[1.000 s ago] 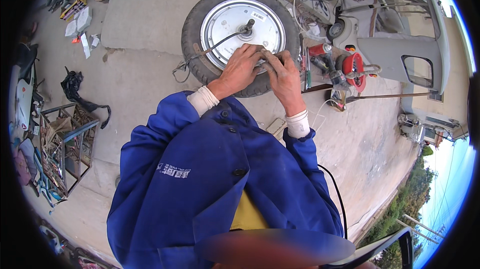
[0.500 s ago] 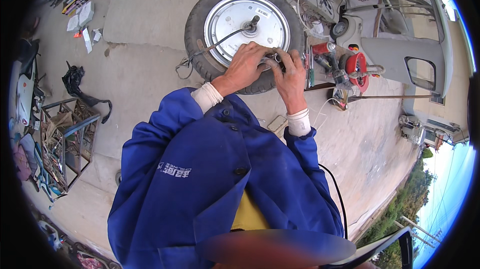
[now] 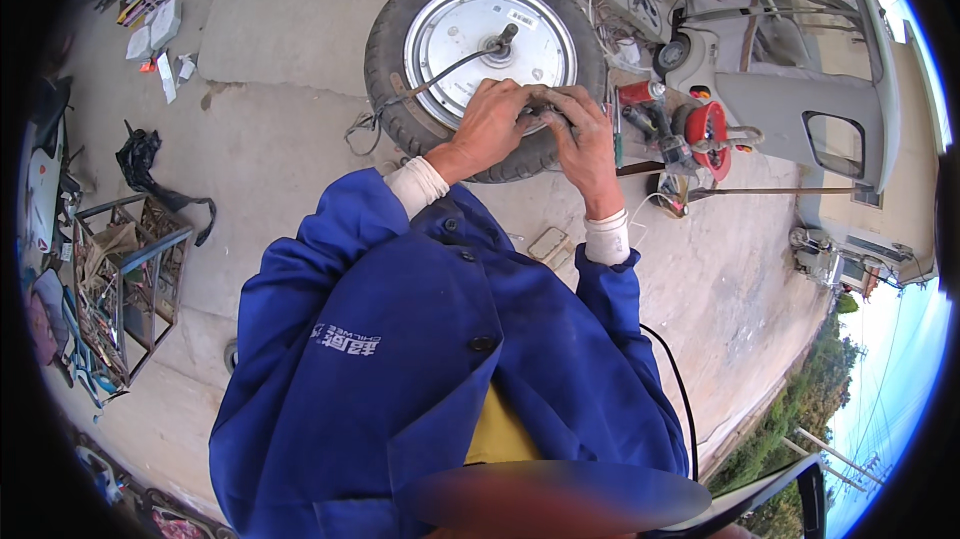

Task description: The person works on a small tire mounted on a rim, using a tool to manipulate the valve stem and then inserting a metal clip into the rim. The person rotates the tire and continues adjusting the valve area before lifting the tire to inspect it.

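Observation:
A wheel with a black tyre [image 3: 390, 49] and a silver hub motor [image 3: 480, 29] lies flat on the concrete. A black cable [image 3: 440, 74] runs from its axle over the rim. My left hand [image 3: 490, 124] and my right hand [image 3: 585, 144] meet over the wheel's near edge. Both are closed on a small dark part [image 3: 545, 109] held between them; what it is I cannot make out. My blue jacket sleeves come up from the lower edge.
A red and black power tool [image 3: 690, 134] and loose hand tools lie right of the wheel. A grey vehicle body panel [image 3: 800, 109] stands at the right. A metal crate of scrap [image 3: 120, 279] and a black rag [image 3: 140, 154] sit at the left.
My hands have stayed together on the wheel's near edge, with the fingers shifting slightly around the small part. The view has tilted a little.

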`<control>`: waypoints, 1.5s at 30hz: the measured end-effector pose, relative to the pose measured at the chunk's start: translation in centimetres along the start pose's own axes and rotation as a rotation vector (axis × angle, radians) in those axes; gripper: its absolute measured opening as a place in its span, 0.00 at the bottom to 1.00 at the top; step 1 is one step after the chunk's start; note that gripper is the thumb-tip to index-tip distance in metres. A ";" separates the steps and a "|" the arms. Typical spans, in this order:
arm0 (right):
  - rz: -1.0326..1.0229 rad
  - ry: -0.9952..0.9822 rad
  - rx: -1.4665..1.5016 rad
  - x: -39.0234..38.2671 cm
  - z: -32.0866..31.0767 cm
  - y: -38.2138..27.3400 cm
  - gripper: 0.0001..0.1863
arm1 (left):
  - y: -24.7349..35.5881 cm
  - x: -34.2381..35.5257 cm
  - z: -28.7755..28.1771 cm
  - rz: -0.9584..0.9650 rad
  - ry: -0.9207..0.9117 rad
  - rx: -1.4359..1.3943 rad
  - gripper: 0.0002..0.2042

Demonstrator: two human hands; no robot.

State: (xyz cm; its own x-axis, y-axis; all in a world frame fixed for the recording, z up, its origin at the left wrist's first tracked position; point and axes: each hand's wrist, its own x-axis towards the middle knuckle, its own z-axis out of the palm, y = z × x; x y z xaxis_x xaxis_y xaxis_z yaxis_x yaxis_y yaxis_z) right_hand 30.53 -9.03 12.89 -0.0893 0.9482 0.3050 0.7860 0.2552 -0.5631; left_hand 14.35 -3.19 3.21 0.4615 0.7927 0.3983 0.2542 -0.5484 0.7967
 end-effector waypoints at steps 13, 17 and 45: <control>0.180 0.063 -0.030 -0.6 0.8 -0.5 0.18 | 0.7 0.5 -0.5 -0.036 0.025 -0.117 0.23; 0.172 0.112 0.038 -0.3 0.7 -1.0 0.18 | -0.3 0.2 0.1 -0.004 -0.008 -0.047 0.24; 0.145 0.082 -0.059 -1.0 1.4 -0.6 0.19 | -1.0 0.3 -0.1 -0.006 -0.045 -0.184 0.23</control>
State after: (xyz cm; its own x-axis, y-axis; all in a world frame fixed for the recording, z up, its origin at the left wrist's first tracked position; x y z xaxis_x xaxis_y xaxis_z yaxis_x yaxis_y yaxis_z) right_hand 29.33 -9.86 11.83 0.0764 0.9549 0.2870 0.8216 0.1028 -0.5607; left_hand 14.15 -2.37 2.61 0.4991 0.7806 0.3761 0.0991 -0.4826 0.8702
